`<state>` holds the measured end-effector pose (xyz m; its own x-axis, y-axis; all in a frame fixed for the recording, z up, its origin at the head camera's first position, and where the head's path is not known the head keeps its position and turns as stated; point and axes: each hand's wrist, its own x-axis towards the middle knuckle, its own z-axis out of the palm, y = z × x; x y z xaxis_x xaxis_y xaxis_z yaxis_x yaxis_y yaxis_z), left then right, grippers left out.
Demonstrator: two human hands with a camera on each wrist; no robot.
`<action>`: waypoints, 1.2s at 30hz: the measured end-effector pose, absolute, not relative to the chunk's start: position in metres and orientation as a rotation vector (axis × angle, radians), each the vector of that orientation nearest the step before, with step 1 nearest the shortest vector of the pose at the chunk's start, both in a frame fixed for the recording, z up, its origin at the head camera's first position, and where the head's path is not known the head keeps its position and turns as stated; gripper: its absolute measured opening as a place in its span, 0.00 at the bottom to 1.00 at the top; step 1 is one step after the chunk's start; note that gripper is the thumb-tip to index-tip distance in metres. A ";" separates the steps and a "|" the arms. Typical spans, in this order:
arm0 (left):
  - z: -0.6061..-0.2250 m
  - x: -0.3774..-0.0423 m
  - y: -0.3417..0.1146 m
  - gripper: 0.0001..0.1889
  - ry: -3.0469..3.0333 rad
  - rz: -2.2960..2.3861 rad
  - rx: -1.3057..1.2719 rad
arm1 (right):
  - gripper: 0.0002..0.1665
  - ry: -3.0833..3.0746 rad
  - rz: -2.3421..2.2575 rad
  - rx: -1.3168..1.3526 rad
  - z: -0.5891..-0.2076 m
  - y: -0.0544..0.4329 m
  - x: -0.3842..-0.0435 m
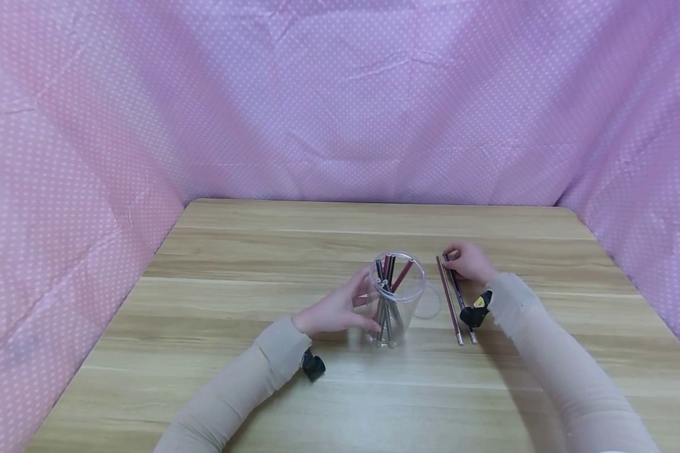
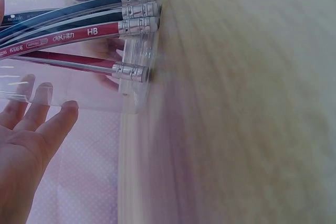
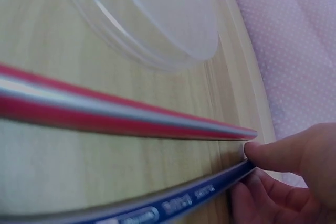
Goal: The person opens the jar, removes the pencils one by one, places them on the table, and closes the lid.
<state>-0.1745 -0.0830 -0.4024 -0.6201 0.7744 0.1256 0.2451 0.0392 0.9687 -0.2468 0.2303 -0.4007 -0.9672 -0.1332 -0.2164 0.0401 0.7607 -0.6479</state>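
A clear plastic jar (image 1: 410, 305) stands upright on the table, holding several red and dark pencils (image 2: 89, 31) with their eraser ends down. My left hand (image 1: 340, 309) holds the jar from its left side, thumb nearer me and fingers around the far side. To the right, a red pencil (image 3: 121, 109) and a dark blue pencil (image 3: 184, 198) lie side by side, their metal-banded ends toward me. My right hand (image 1: 469, 262) pinches the far end of the dark blue pencil between thumb and fingers. The red pencil's far tip lies close to that thumb.
A round clear lid (image 3: 152, 19) lies on the table between the jar and the loose pencils. The wooden table (image 1: 260, 251) reaches back to a pink dotted curtain (image 1: 340, 113), which also hangs along both sides. Small black cameras (image 1: 313, 365) are strapped to both wrists.
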 end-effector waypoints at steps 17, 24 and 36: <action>-0.404 -0.172 -0.075 0.57 1.918 1.615 0.989 | 0.27 2.722 -1.097 -0.156 -0.368 0.253 -0.242; -0.406 -0.171 -0.073 0.56 1.912 1.636 1.021 | 0.26 2.696 -1.133 -0.179 -0.351 0.248 -0.233; -0.405 -0.170 -0.068 0.56 1.930 1.629 1.018 | 0.22 2.680 -1.136 -0.371 -0.332 0.234 -0.216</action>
<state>-0.1704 -0.0683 -0.4051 -0.6462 0.7503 0.1398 0.2642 0.0480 0.9633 -0.2160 0.2338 -0.3317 -0.9471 -0.3078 -0.0910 -0.1487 0.6721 -0.7253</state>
